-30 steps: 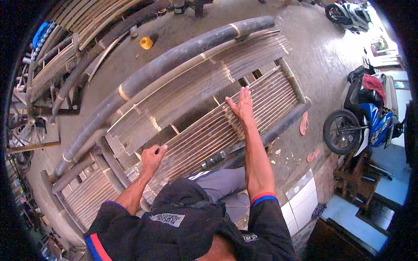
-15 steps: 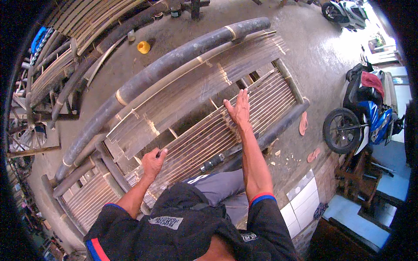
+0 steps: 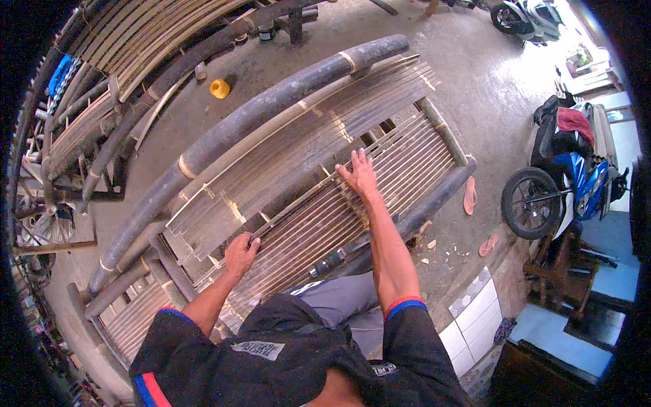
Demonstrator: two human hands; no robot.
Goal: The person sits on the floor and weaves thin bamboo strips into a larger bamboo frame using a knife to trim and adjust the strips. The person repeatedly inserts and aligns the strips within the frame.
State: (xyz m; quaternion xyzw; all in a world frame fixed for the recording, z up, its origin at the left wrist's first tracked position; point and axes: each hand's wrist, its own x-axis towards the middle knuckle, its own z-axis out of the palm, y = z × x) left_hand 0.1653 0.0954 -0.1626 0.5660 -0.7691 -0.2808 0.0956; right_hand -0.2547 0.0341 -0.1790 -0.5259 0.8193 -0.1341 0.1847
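Note:
A long bamboo bench with a slatted seat (image 3: 413, 159), a backrest of split bamboo (image 3: 271, 166) and a thick dark top pole (image 3: 264, 112) lies across the view before me. My left hand (image 3: 241, 254) is at the seat's back edge, its fingers bent around a thin bamboo slat (image 3: 288, 211); the fingertips are partly hidden. Farther right along the same edge, my right hand (image 3: 359, 175) rests on the slats with its fingers spread. A black cylindrical tool (image 3: 327, 263), perhaps a drill, lies on the seat close to my lap.
More bamboo furniture (image 3: 135, 51) stands at the far left. A yellow roll of twine (image 3: 219, 88) sits on the concrete floor behind the bench. At right are pink sandals (image 3: 470, 197), wood chips (image 3: 434, 244) and a blue motorcycle (image 3: 573, 176); a white one (image 3: 532, 19) stands farther back.
My right hand has shifted left along the seat's back edge, and its fingers have spread apart. My left hand stays near the same spot, with its thumb now lower against the slat.

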